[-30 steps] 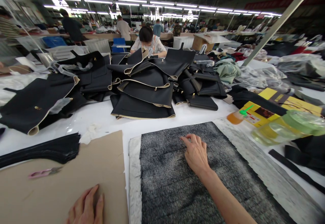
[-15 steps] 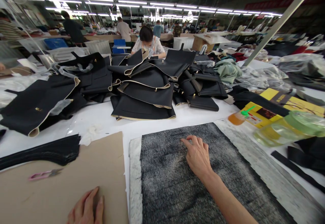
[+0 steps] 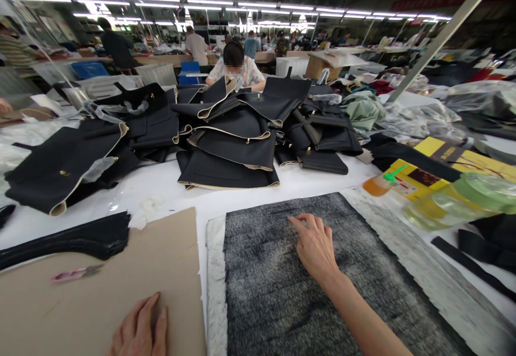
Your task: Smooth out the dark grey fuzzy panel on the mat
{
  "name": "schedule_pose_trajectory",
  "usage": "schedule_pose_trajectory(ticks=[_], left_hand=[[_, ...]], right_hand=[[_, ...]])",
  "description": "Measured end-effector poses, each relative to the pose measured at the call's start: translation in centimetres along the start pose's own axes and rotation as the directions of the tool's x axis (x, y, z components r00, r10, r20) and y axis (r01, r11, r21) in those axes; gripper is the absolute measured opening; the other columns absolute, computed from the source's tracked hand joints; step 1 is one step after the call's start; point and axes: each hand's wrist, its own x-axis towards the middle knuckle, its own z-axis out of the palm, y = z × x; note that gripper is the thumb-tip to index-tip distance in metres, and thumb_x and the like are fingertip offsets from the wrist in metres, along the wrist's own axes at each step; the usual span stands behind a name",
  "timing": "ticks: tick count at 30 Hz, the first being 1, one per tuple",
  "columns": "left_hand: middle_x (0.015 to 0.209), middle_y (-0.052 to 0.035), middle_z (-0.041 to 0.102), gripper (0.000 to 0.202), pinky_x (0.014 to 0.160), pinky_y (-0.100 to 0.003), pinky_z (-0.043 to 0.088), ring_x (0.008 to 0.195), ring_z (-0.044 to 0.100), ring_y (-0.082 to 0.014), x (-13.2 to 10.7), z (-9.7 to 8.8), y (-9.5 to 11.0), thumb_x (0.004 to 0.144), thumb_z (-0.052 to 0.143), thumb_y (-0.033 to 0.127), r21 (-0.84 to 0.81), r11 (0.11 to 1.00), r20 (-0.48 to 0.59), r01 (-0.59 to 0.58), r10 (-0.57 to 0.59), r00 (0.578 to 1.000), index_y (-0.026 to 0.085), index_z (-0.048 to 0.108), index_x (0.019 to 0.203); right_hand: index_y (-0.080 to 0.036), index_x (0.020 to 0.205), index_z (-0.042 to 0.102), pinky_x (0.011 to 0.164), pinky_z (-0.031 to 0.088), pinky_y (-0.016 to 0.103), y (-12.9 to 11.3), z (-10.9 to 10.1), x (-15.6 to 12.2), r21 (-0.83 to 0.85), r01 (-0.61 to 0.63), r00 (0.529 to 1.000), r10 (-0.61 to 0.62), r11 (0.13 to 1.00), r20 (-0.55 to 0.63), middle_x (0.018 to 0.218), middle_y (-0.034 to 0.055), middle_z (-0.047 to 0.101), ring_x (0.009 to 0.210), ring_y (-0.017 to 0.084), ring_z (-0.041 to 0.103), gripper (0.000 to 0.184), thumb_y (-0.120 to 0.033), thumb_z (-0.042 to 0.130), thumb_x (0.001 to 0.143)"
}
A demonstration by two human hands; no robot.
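My right hand point(image 3: 315, 246) rests on a dark, ink-stained slab point(image 3: 274, 286) in front of me, fingers loosely curled and spread, index finger pointing left, holding nothing. My left hand point(image 3: 139, 332) lies flat with fingers together on a brown cardboard sheet point(image 3: 100, 286) at the lower left. Small pink snips point(image 3: 74, 273) lie on that sheet, well left of the hand. A stack of thin black strips point(image 3: 68, 240) sits beside the cardboard's far edge.
A heap of black leather bag panels point(image 3: 226, 130) with cream edges fills the table's middle. At the right are yellow boxes point(image 3: 415, 178), an orange bottle with a green cap point(image 3: 379, 184) and clear plastic bags point(image 3: 463, 197). A seated person point(image 3: 236, 65) and other workers are behind.
Both hands stay where they were. Only the view shifts slightly.
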Motion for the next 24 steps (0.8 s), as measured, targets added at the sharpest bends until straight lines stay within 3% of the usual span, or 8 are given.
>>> schedule_pose_trajectory(ticks=[4, 7, 11, 14, 17, 20, 22, 24], left_hand=[[0.122, -0.0081, 0.055, 0.050, 0.091, -0.045, 0.041, 0.107, 0.050, -0.0281, -0.4, -0.6, 0.5, 0.093, 0.018, 0.046, -0.001, 0.999, -0.036, -0.040, 0.040, 0.999, 0.021, 0.053, 0.119], [0.121, -0.0088, 0.055, 0.048, 0.089, -0.045, 0.041, 0.105, 0.050, -0.0289, -0.8, -1.0, 0.6, 0.094, 0.020, 0.045, 0.034, 0.997, -0.054, -0.065, 0.067, 0.996, 0.020, 0.052, 0.119], [0.120, -0.0108, 0.055, 0.047, 0.085, -0.044, 0.041, 0.105, 0.049, -0.0299, -1.4, -2.0, 1.2, 0.095, 0.021, 0.043, 0.083, 0.994, -0.075, -0.071, 0.077, 0.994, 0.018, 0.052, 0.119], [0.118, -0.0127, 0.056, 0.046, 0.083, -0.042, 0.041, 0.105, 0.049, -0.0296, -2.3, -2.6, 1.3, 0.095, 0.023, 0.041, 0.071, 0.991, -0.064, -0.111, 0.116, 0.991, 0.016, 0.053, 0.119], [0.120, -0.0148, 0.054, 0.045, 0.082, -0.044, 0.040, 0.108, 0.048, -0.0319, -3.7, -1.9, 0.5, 0.092, 0.029, 0.044, 0.063, 0.994, -0.119, -0.090, 0.097, 0.988, 0.017, 0.052, 0.120], [0.124, -0.0097, 0.053, 0.045, 0.086, -0.048, 0.038, 0.115, 0.044, -0.0347, -4.4, -0.3, -0.1, 0.086, 0.038, 0.048, 0.045, 0.999, -0.162, -0.025, 0.032, 0.986, 0.022, 0.052, 0.120], [0.131, -0.0071, 0.049, 0.045, 0.092, -0.051, 0.034, 0.121, 0.040, -0.0344, -4.6, -0.1, 0.4, 0.083, 0.041, 0.046, -0.003, 1.000, -0.106, 0.014, -0.015, 0.994, 0.023, 0.051, 0.121], [0.137, -0.0097, 0.042, 0.049, 0.099, -0.055, 0.028, 0.127, 0.034, -0.0371, -4.8, -1.4, 1.2, 0.080, 0.046, 0.041, -0.122, 0.991, 0.006, 0.047, -0.047, 0.999, 0.019, 0.049, 0.123]], right_hand=[[-0.028, 0.132, 0.047, 0.081, 0.036, 0.039, 0.3, -1.4, -1.1, 0.081, -0.024, 0.999, 0.027, 0.996, -0.032, 0.114, 0.0065, 0.051, 0.101, 0.025, 0.045, 0.058, -0.001, 0.038, 0.082], [-0.027, 0.136, 0.042, 0.082, 0.039, 0.040, -0.1, -3.5, -3.3, 0.221, -0.026, 0.996, 0.043, 0.975, -0.073, 0.113, 0.0066, 0.051, 0.101, 0.024, 0.046, 0.051, -0.008, 0.039, 0.088], [-0.028, 0.131, 0.044, 0.087, 0.041, 0.039, -1.7, -6.6, -9.1, 0.452, 0.041, 0.995, -0.078, 0.891, 0.063, 0.110, 0.0053, 0.050, 0.099, 0.021, 0.049, 0.041, -0.015, 0.038, 0.093], [-0.029, 0.127, 0.046, 0.089, 0.042, 0.037, -2.3, -8.7, -15.2, 0.566, -0.025, 0.971, -0.114, 0.824, 0.209, 0.111, 0.0040, 0.049, 0.098, 0.018, 0.051, 0.036, -0.017, 0.034, 0.095], [-0.028, 0.125, 0.048, 0.088, 0.043, 0.035, -0.7, -10.7, -22.1, 0.600, -0.151, 0.964, -0.019, 0.786, 0.267, 0.110, 0.0040, 0.050, 0.096, 0.017, 0.053, 0.034, -0.019, 0.034, 0.095], [-0.024, 0.122, 0.051, 0.083, 0.045, 0.033, 3.3, -12.6, -30.1, 0.565, -0.335, 0.936, 0.198, 0.754, 0.290, 0.106, 0.0047, 0.051, 0.089, 0.016, 0.056, 0.033, -0.022, 0.034, 0.094], [-0.022, 0.118, 0.054, 0.079, 0.046, 0.034, 6.3, -14.0, -36.4, 0.504, -0.485, 0.874, 0.391, 0.715, 0.287, 0.101, 0.0052, 0.053, 0.084, 0.016, 0.057, 0.032, -0.028, 0.034, 0.093], [-0.021, 0.114, 0.057, 0.076, 0.048, 0.035, 8.5, -15.3, -43.2, 0.438, -0.603, 0.795, 0.550, 0.667, 0.256, 0.097, 0.0058, 0.055, 0.081, 0.018, 0.058, 0.034, -0.035, 0.036, 0.092]])
